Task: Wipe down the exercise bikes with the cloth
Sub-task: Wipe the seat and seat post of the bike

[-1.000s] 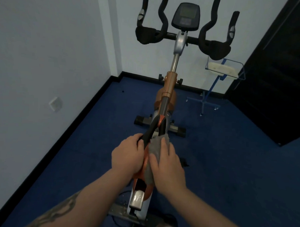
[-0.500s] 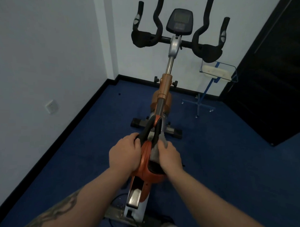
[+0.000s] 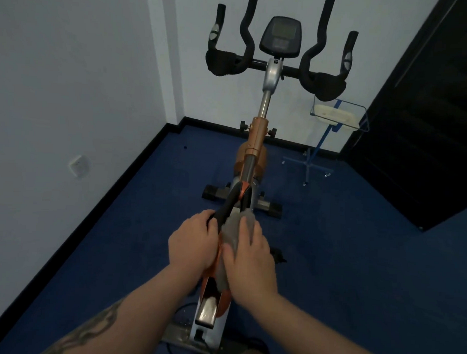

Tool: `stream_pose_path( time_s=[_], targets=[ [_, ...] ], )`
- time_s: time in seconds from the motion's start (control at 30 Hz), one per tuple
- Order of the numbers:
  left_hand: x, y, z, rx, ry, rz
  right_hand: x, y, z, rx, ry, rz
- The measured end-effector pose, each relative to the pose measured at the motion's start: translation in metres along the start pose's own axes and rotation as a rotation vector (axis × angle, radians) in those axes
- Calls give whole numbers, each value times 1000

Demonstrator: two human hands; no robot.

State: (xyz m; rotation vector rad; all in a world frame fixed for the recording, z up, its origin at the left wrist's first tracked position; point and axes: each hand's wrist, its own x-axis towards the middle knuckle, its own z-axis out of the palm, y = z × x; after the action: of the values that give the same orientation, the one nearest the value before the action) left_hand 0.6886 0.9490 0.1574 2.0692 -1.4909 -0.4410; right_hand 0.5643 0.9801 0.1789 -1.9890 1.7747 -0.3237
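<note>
An orange, silver and black exercise bike stands in front of me, with black handlebars and a console at the top. My left hand grips the left side of the frame's orange housing near the black brace. My right hand presses a grey cloth onto the top and right side of that housing. The cloth shows above and to the left of my fingers; the rest of it lies under my palm.
White walls close the left side and the back, with a socket low on the left wall. A blue wire stand with a white object stands at the back right. A dark door fills the right. Blue carpet surrounds the bike.
My right hand slid the cloth down the right side of the housing, then back up onto its top. My left hand kept its grip. The view tilted slightly.
</note>
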Motion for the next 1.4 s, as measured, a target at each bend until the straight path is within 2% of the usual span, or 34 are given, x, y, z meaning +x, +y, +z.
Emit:
stream_pose_path(
  time_s=[0.1, 0.2, 0.27, 0.37, 0.43, 0.63, 0.77, 0.83, 1.0, 1.07, 1.13, 1.2, 1.4],
  targets=[
    [1, 0, 1, 16, 0, 4, 3, 12, -3, -23, -94, -46],
    [0, 0, 0, 17, -4, 2, 45, 7, -22, 108, -208, 114],
    [1, -2, 0, 10, -3, -1, 47, 2, -23, 94, -171, 114],
    [2, -4, 2, -3, -11, -4, 4, 8, -7, -5, -68, -12],
    [1, -3, 2, 5, -15, -2, -11, 14, -4, -11, -78, -32],
    [0, -2, 0, -3, -25, 5, 39, -4, -13, 7, -85, 144],
    [0, -4, 0, -1, -20, 19, -2, 6, -5, -16, -34, -2],
    [1, -3, 0, 4, -26, 19, -9, 14, -5, -7, -69, -33],
    [0, -3, -1, 12, -35, 12, 56, -2, -19, 31, -135, 233],
    [-1, -3, 0, 1, -27, 14, 47, -5, -15, 0, -86, 198],
    [0, -3, 0, -5, -23, 21, 14, -1, -8, -47, -49, 64],
    [1, -3, 0, -4, -24, 25, -7, 8, -6, -27, -86, 3],
    [-1, -4, 0, -13, -15, 29, 42, -4, -11, 33, -65, 174]
  ],
)
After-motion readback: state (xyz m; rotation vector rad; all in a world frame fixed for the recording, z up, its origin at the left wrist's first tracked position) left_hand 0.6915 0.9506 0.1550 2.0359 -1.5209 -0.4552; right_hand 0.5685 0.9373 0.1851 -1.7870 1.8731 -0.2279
